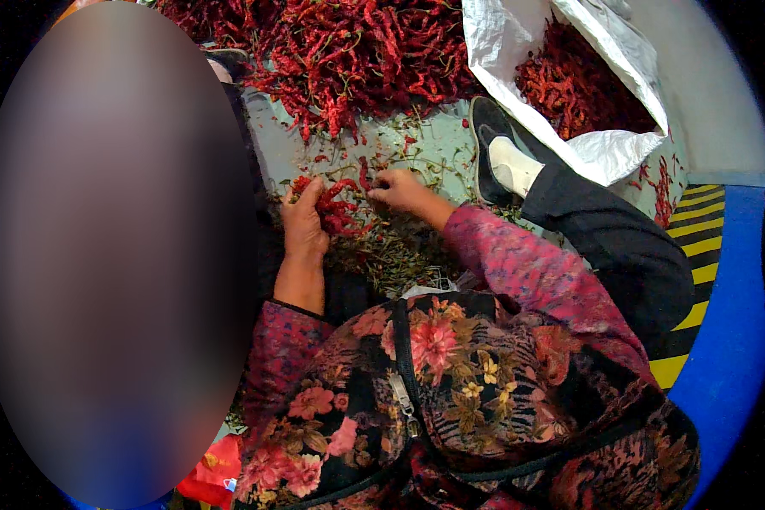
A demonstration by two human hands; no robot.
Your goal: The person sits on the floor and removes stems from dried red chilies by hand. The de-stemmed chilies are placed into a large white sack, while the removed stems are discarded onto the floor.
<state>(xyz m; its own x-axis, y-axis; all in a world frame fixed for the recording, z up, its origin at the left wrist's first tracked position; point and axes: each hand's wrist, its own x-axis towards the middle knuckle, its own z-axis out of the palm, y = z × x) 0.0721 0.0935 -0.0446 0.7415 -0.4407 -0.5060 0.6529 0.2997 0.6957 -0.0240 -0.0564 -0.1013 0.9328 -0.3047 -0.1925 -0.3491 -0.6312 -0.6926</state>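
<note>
My left hand (305, 220) is closed around several dried red chili peppers (338, 207), which stick out to its right. Just right of them, my right hand (398, 190) has its fingers bent at the lower end of one dark red chili (364, 172); whether it grips that chili cannot be told. A pile of green-brown stems (395, 252) lies below both hands, in front of my body. Beyond the hands, a large heap of dried red chilies (370, 51) covers the far part of a pale sheet (280, 137) strewn with loose stems and bits.
An open white woven sack (602, 150) with red chilies (567, 83) inside stands at the upper right. My bent leg in dark trousers (605, 236) and a black shoe (484, 153) lie right of the hands. Beyond is yellow-black floor striping (698, 239). A blurred area hides the left side.
</note>
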